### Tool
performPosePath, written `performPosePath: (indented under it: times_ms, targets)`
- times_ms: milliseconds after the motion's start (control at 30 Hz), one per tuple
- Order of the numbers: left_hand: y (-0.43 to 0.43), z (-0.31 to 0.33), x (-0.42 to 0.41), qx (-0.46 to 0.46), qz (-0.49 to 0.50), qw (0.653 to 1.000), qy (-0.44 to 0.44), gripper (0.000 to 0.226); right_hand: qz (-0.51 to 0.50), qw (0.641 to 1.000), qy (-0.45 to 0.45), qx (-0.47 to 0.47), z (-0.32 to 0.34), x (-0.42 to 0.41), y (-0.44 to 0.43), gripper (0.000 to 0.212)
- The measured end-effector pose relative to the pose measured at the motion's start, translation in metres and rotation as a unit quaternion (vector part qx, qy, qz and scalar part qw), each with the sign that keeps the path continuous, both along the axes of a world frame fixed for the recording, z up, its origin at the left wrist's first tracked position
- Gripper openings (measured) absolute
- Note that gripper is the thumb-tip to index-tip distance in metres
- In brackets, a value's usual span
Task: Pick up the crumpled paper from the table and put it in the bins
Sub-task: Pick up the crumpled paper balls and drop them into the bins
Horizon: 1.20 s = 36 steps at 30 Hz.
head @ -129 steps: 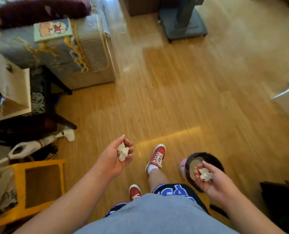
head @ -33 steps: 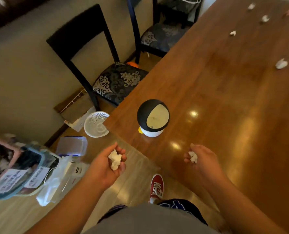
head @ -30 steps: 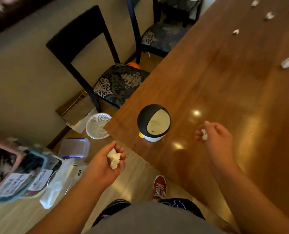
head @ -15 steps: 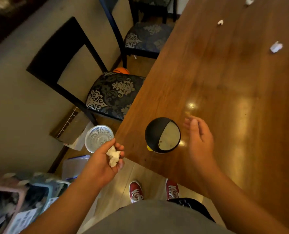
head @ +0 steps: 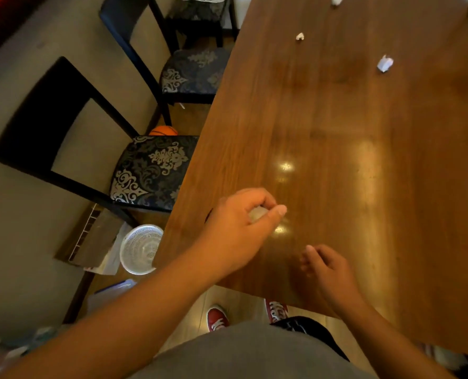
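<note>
The left hand [head: 241, 231] is curled around a pale paper wad [head: 257, 213] over the table's [head: 336, 132] near corner — the bin is hidden beneath it. The right hand [head: 326, 272] hangs loosely open and empty, so the left one probably only has to let go straight down.

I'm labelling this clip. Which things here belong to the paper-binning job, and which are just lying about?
Job: left hand holding paper; right hand; paper scraps on table.
Lying about: chairs, orange ball, white basket.

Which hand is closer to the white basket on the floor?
The left. The left hand is over the table's near-left corner, just right of the white basket. The right hand is farther right, over the table.
</note>
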<state>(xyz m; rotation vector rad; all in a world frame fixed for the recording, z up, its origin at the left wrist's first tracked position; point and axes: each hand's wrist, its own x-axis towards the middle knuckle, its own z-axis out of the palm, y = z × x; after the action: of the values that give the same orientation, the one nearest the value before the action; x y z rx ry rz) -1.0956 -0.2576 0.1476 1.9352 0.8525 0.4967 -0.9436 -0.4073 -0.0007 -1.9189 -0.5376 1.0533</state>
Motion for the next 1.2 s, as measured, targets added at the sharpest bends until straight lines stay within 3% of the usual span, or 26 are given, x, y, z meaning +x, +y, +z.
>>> performPosePath:
  times_ms: [100, 233, 300, 400, 567, 700, 800, 900, 1100, 1200]
  targets:
    - [0.011, -0.006, 0.016, 0.241, -0.125, 0.962, 0.023, 0.017, 0.005, 1.0, -0.008, -0.019, -0.005, 0.009, -0.011, 0.022]
    - [0.036, -0.045, -0.001, 0.346, -0.267, 0.838, 0.327, 0.037, 0.014, 0.999, -0.023, -0.031, -0.009, 0.022, -0.02, 0.017]
    - [0.041, -0.054, -0.013, 0.327, -0.273, 0.836, 0.346, 0.051, 0.017, 0.998, -0.035, -0.041, -0.011, 0.028, -0.024, 0.017]
    - [0.041, -0.051, -0.024, 0.303, -0.203, 0.891, 0.271, 0.057, 0.026, 0.997, -0.039, -0.063, -0.016, 0.033, -0.029, 0.018]
    - [0.011, -0.049, -0.073, 0.238, -0.051, 0.957, 0.157, 0.029, 0.06, 0.99, -0.058, -0.116, -0.017, 0.014, -0.05, 0.015]
    - [-0.024, -0.089, -0.141, 0.099, -0.033, 0.976, 0.192, 0.019, 0.087, 0.978, -0.074, -0.174, -0.021, -0.031, -0.079, 0.015]
    - [-0.035, -0.143, -0.188, -0.061, -0.043, 0.958, 0.278, 0.013, 0.07, 0.973, -0.061, -0.209, -0.034, -0.067, -0.102, 0.018]
    - [-0.041, -0.193, -0.225, -0.176, -0.026, 0.928, 0.326, 0.026, 0.029, 0.967, -0.034, -0.251, -0.052, -0.097, -0.131, 0.019]
    - [-0.041, -0.253, -0.266, -0.196, -0.166, 0.823, 0.507, 0.026, -0.103, 0.942, 0.05, -0.315, -0.077, -0.145, -0.216, 0.022]
    - [-0.045, -0.256, -0.258, -0.159, -0.19, 0.813, 0.526, 0.027, -0.163, 0.931, 0.076, -0.318, -0.079, -0.162, -0.264, 0.023]
